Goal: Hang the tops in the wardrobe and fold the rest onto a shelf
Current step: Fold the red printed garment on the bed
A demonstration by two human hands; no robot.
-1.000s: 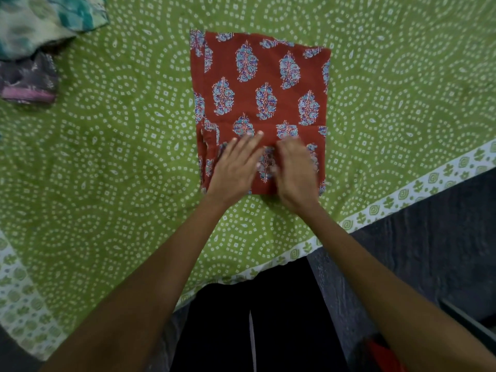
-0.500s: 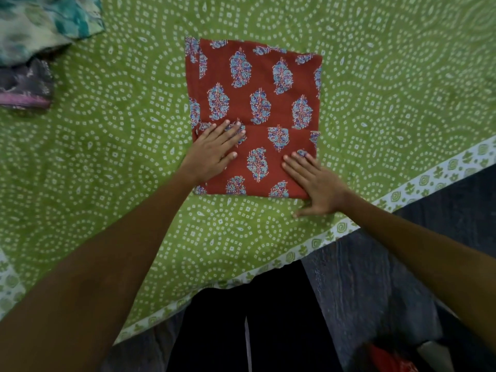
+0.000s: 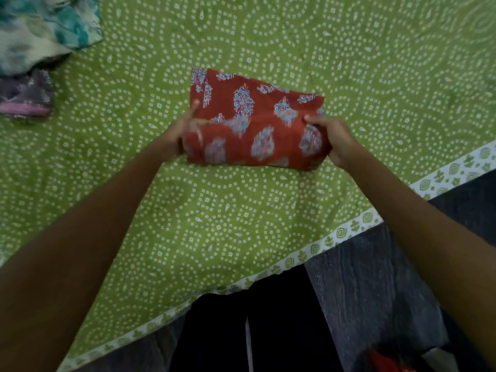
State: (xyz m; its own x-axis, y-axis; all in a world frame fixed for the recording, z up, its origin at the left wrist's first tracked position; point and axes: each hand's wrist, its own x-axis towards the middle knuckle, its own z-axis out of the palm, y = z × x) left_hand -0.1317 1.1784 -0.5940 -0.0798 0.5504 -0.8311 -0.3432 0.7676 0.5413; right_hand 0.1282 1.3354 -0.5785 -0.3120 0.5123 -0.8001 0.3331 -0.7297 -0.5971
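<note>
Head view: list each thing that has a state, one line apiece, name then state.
red printed garment: folded, near edge lifted and being turned over, far part on the bedsheet.
left hand: grips the garment's left end.
right hand: grips the garment's right end, thumb on top.
green bedsheet: spread flat.
teal and white cloth: crumpled, unfolded.
purple cloth: bunched beneath the teal cloth's edge.

A home bedroom: a green dotted bedspread covers the bed, with loose clothes heaped on it.
</note>
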